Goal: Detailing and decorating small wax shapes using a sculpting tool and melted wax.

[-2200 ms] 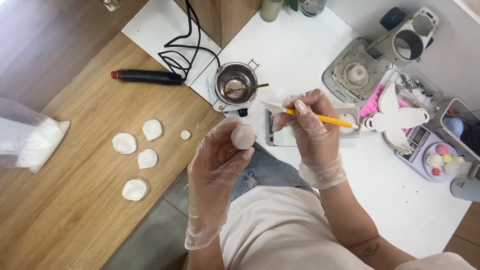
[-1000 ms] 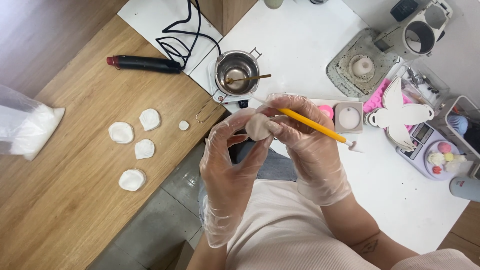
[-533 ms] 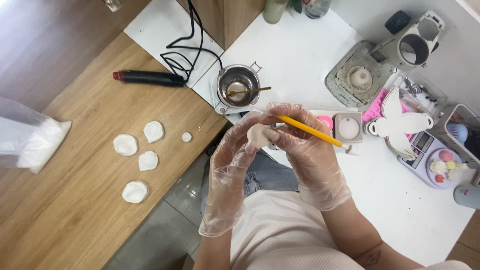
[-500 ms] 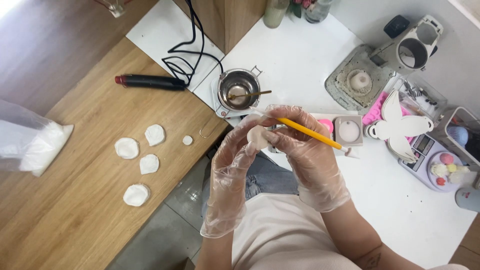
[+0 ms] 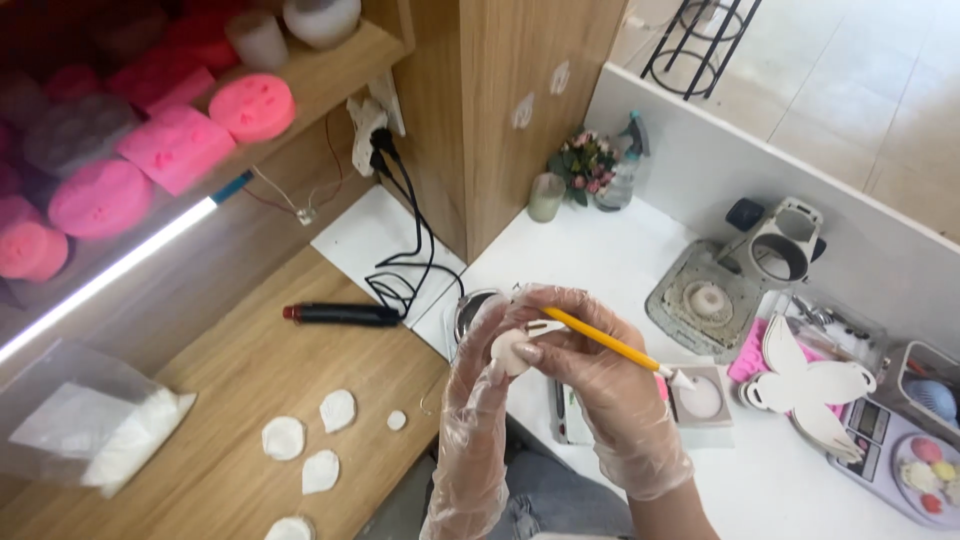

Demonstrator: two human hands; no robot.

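Wooden table (image 5: 230,400) meets a white table (image 5: 620,250), seen from the head. Above the metal pot (image 5: 468,312), the gloved left hand (image 5: 480,390) pinches a small white piece (image 5: 508,352); the right hand (image 5: 590,375) grips a yellow tool (image 5: 600,342) touching it. White petals (image 5: 315,440) lie left of the pot.

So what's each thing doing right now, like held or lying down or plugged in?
Left hand: gloved, holding the white piece.
Right hand: gloved, gripping the brush.
White piece: held up between both hands.
Yellow brush: tilted, its tip at the piece.
White petals: lying flat on the wooden table.
Black cables: plugged into the socket.
Plastic bag: lying, holding white powder.
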